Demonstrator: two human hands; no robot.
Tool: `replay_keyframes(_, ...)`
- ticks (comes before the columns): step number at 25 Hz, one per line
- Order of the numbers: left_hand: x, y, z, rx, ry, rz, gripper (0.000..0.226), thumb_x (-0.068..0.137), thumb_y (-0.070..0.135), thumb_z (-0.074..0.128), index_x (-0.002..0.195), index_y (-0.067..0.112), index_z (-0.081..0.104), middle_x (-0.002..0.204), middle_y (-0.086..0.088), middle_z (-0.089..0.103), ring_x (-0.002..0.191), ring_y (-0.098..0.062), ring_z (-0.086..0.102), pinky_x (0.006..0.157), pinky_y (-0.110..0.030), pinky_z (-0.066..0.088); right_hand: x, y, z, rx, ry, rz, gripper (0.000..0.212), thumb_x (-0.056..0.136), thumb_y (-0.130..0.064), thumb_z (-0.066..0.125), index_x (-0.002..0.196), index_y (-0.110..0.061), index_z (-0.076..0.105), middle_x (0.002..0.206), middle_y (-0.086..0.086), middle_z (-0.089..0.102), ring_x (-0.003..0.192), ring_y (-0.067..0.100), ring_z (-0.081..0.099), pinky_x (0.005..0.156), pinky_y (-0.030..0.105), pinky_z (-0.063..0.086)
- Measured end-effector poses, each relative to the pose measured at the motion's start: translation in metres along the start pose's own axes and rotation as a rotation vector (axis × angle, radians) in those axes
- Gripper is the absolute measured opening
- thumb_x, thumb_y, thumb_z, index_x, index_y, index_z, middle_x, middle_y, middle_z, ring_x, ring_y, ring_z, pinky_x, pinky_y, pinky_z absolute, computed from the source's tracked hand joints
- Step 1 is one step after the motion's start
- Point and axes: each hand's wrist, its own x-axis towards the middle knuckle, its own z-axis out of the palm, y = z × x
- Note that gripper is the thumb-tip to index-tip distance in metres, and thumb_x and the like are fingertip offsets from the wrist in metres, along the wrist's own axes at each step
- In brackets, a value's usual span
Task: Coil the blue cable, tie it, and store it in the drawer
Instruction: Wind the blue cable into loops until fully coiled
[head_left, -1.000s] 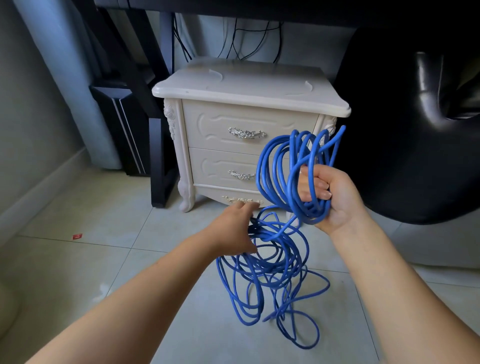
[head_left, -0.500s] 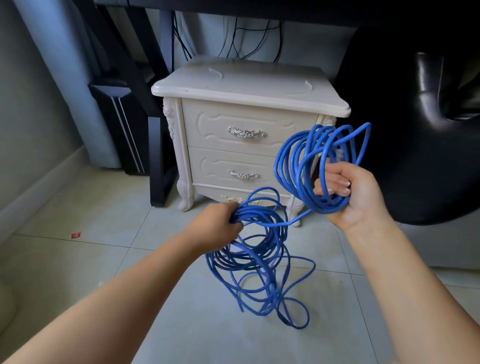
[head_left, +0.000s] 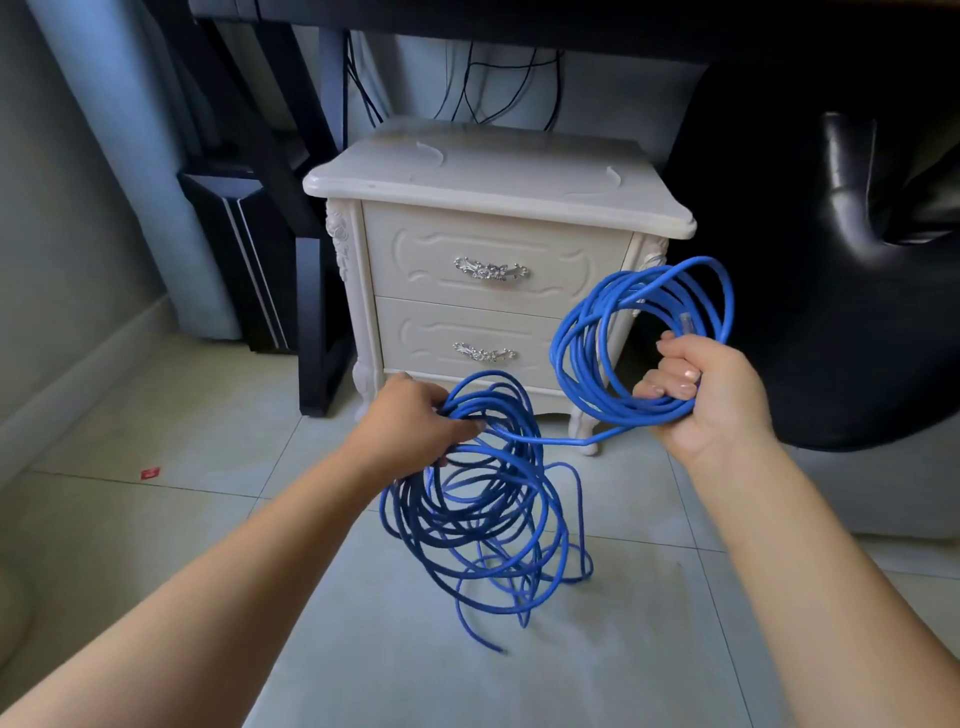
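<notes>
Head view: the right hand (head_left: 711, 410) was closed in a fist around the bottom of the wound loops of the blue cable (head_left: 574, 358). It held them up at the right of the scene, in front of the right leg of the white nightstand (head_left: 493, 176). That ring stood roughly upright, a wide oval rising from the fist and leaning up to the right, its open face turned toward the camera. A pale plug (head_left: 685, 322) showed among the loops just above the fingers.

The left hand (head_left: 410, 428) gripped the top of the loose tangle (head_left: 467, 540), lower and to the left, well apart from the right hand. The tangle hung down from it, long axis near vertical, its bottom loops seemingly on the tiled floor (head_left: 208, 467) and a free end (head_left: 498, 649) pointing toward the viewer.

One nearly level strand (head_left: 550, 440) ran left to right between the hands. The unwound cable therefore lay below and left of the coil, nearest the left hand, which looked placed to feed the next loop across.

Both the upper drawer (head_left: 488, 244) and the lower drawer (head_left: 467, 325) were shut, beyond the hands.
</notes>
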Motion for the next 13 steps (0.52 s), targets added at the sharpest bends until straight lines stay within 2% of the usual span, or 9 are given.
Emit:
replay_keyframes(2,-0.004,0.003,-0.001,0.432,0.064,0.114,0.036,0.083,0.052,0.066,0.073,0.018,0.066,0.083,0.003,0.052,0.081,-0.017,0.049,0.071,-0.028,0.040,-0.002,0.002,0.002,-0.037,0.037,-0.086,0.018,0.090,0.002,0.046,0.080,-0.012,0.049,0.044,-0.008,0.025,0.035,0.006,0.022,0.040,0.021,0.031)
replay_keyframes(3,-0.006,0.004,-0.002,0.464,0.032,0.119,0.037,0.085,0.052,0.063,0.071,0.019,0.063,0.078,0.005,0.056,0.080,-0.017,0.049,0.069,-0.029,0.038,-0.004,0.004,0.003,-0.070,0.051,-0.155,0.016,0.090,0.003,0.047,0.083,-0.011,0.050,0.045,-0.008,0.025,0.037,0.007,0.022,0.042,0.021,0.031)
replay_keyframes(4,-0.007,0.003,-0.003,0.331,-0.052,0.072,0.035,0.086,0.047,0.064,0.070,0.016,0.063,0.069,0.005,0.061,0.072,-0.017,0.054,0.065,-0.027,0.040,-0.007,0.005,0.004,-0.126,0.066,-0.241,0.015,0.089,0.004,0.047,0.086,-0.010,0.052,0.046,-0.007,0.025,0.039,0.008,0.021,0.042,0.022,0.030)
replay_keyframes(5,-0.007,0.002,-0.005,0.064,-0.150,-0.011,0.030,0.088,0.038,0.066,0.069,0.014,0.065,0.060,0.005,0.064,0.062,-0.015,0.058,0.060,-0.023,0.043,-0.010,0.008,0.007,-0.205,0.078,-0.330,0.015,0.089,0.004,0.048,0.088,-0.010,0.052,0.047,-0.006,0.026,0.040,0.009,0.022,0.042,0.023,0.030)
replay_keyframes(6,-0.009,0.003,-0.007,-0.221,-0.230,-0.104,0.025,0.088,0.028,0.068,0.071,0.011,0.067,0.057,0.001,0.065,0.054,-0.013,0.060,0.056,-0.021,0.046,-0.014,0.013,0.009,-0.295,0.086,-0.412,0.015,0.088,0.003,0.048,0.088,-0.011,0.052,0.048,-0.007,0.028,0.040,0.009,0.024,0.042,0.024,0.031)
replay_keyframes(8,-0.011,0.004,-0.011,-0.596,-0.310,-0.225,0.019,0.089,0.019,0.069,0.074,0.006,0.066,0.057,-0.005,0.062,0.049,-0.014,0.058,0.053,-0.021,0.049,-0.020,0.025,0.013,-0.438,0.077,-0.549,0.016,0.086,-0.002,0.051,0.083,-0.017,0.053,0.052,-0.008,0.034,0.041,0.008,0.031,0.045,0.027,0.035)
replay_keyframes(11,-0.009,0.004,-0.013,-0.892,-0.353,-0.348,0.024,0.089,0.023,0.067,0.070,0.010,0.061,0.054,-0.006,0.051,0.049,-0.016,0.049,0.054,-0.024,0.051,-0.029,0.043,0.017,-0.622,0.038,-0.665,0.022,0.083,-0.007,0.054,0.078,-0.028,0.054,0.063,-0.008,0.042,0.053,0.014,0.040,0.054,0.034,0.043)
replay_keyframes(13,-0.009,0.004,-0.017,-1.025,-0.384,-0.395,0.024,0.084,0.026,0.067,0.067,0.013,0.057,0.054,-0.004,0.051,0.049,-0.017,0.051,0.053,-0.024,0.050,-0.035,0.049,0.018,-0.741,0.001,-0.683,0.022,0.082,-0.008,0.056,0.078,-0.030,0.054,0.065,-0.006,0.044,0.060,0.023,0.043,0.061,0.041,0.047)
